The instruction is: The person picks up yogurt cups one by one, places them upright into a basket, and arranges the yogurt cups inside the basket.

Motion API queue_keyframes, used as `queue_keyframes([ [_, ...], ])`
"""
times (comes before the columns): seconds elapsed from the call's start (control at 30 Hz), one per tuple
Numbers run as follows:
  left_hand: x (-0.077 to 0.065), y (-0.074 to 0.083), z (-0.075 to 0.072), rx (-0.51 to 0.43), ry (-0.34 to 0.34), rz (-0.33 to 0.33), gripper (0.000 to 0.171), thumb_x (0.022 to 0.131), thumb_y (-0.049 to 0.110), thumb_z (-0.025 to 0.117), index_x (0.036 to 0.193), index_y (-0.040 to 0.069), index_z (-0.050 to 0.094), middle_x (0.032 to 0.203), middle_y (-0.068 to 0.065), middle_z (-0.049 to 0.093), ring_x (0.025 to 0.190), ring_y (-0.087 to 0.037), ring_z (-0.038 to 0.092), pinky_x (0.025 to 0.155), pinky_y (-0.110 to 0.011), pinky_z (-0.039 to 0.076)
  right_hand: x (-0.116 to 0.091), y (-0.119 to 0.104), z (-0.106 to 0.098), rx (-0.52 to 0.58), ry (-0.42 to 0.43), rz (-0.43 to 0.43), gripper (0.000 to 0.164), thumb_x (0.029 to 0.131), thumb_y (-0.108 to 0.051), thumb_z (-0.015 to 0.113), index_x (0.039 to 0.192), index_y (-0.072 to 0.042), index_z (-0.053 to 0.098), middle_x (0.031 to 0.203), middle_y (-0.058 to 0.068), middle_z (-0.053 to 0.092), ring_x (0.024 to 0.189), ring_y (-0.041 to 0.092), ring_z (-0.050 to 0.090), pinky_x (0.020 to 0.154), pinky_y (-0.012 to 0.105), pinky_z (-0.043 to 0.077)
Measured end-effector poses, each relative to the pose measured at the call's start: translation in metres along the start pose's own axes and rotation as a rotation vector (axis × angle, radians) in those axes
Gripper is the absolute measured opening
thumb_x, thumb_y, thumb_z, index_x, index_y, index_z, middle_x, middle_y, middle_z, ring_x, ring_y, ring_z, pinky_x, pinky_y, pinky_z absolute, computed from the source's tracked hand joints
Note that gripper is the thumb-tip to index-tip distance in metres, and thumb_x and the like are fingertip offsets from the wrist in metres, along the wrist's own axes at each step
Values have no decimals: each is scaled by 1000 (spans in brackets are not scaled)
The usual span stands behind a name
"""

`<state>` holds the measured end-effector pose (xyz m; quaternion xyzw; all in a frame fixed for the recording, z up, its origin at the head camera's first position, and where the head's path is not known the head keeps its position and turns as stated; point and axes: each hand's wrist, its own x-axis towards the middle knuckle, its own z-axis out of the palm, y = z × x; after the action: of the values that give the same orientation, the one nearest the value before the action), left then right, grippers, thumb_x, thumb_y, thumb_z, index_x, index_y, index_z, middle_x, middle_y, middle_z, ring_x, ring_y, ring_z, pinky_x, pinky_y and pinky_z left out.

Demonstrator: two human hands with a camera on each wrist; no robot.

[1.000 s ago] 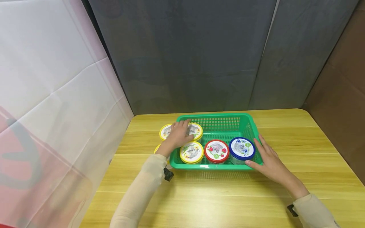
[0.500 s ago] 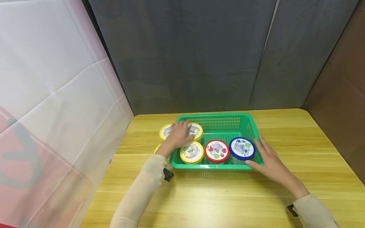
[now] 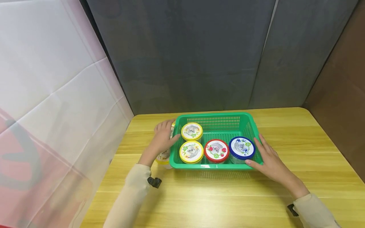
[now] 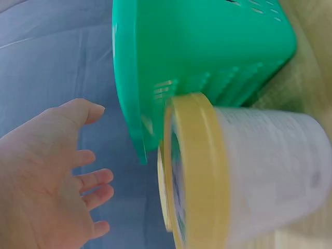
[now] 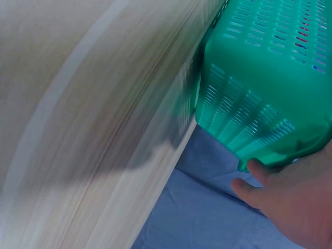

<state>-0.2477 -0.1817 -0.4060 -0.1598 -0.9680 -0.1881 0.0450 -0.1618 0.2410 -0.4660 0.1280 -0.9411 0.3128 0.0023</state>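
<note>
My left hand (image 3: pixel 162 139) hovers over two yellow-lidded tubs outside the green basket (image 3: pixel 211 166), at its left. One such tub (image 3: pixel 163 158) shows near my wrist; the other, behind it, is mostly covered by the hand. In the left wrist view the fingers and thumb are spread apart, off the nearer yellow-lidded tub (image 4: pixel 275 166). Inside the basket stand two more yellow-lidded tubs, a red-lidded tub (image 3: pixel 216 151) and a blue-lidded tub (image 3: pixel 242 148). My right hand (image 3: pixel 269 161) rests along the basket's right side, fingers extended, thumb at the front corner of the rim.
The basket stands on a light wooden table (image 3: pixel 216 196). Behind it rises a dark grey partition (image 3: pixel 188 57), with a white and pink sheet (image 3: pixel 62 104) on the left and a brown panel (image 3: pixel 339 85) on the right. Inside the basket, green mesh floor shows at the back right.
My left hand has moved left, from over the back yellow-lidded tub inside the basket to the tubs outside. That tub remains in the basket's back left. The right hand has stayed put.
</note>
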Motion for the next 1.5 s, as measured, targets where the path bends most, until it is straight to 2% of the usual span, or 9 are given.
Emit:
queue_keyframes([
  [0.27, -37, -21, -4, -15, 4, -30, 72, 98, 36, 59, 153, 4, 28, 154, -23, 34, 143, -44, 26, 116, -65, 16, 0, -1, -1, -5, -3, 17, 103, 89, -56, 66, 161, -14, 6, 169, 9, -10, 145, 60, 13, 99, 86, 17],
  [0.5, -63, -30, -1, -26, -54, -2, 69, 99, 31, 56, 154, 2, 26, 155, -25, 31, 145, -43, 26, 117, -65, 14, 0, 0, -1, 1, -5, 17, 103, 88, -56, 66, 161, -14, 6, 169, 11, -9, 146, 60, 13, 98, 86, 18],
  [0.73, -82, -34, 3, -50, -126, -23, 78, 97, 29, 60, 156, 1, 19, 161, -27, 20, 148, -47, 18, 117, -68, 11, 0, 0, -1, 10, -5, 16, 103, 89, -55, 66, 161, -15, 6, 169, 10, -10, 145, 61, 12, 97, 87, 17],
  [1.07, -88, -33, 6, -127, -168, -47, 89, 88, 29, 66, 157, 2, 17, 162, -28, 17, 148, -52, 15, 117, -72, 8, 1, 1, -1, 5, -3, 21, 103, 88, -55, 67, 161, -13, 6, 169, 13, -8, 145, 62, 12, 98, 87, 17],
  [1.33, -86, -39, 17, -115, -144, -34, 94, 87, 36, 71, 156, 0, 19, 161, -27, 22, 148, -48, 19, 118, -68, 13, 0, 2, 1, 11, -5, 25, 103, 89, -55, 66, 161, -14, 5, 169, 7, -13, 145, 62, 12, 98, 87, 17],
  [1.5, -85, -42, 21, -119, -133, -53, 96, 88, 37, 73, 156, -1, 17, 162, -26, 21, 149, -46, 20, 119, -66, 14, -1, 2, 1, 13, -9, 25, 103, 89, -55, 66, 161, -15, 4, 168, 6, -13, 145, 61, 11, 97, 87, 17],
])
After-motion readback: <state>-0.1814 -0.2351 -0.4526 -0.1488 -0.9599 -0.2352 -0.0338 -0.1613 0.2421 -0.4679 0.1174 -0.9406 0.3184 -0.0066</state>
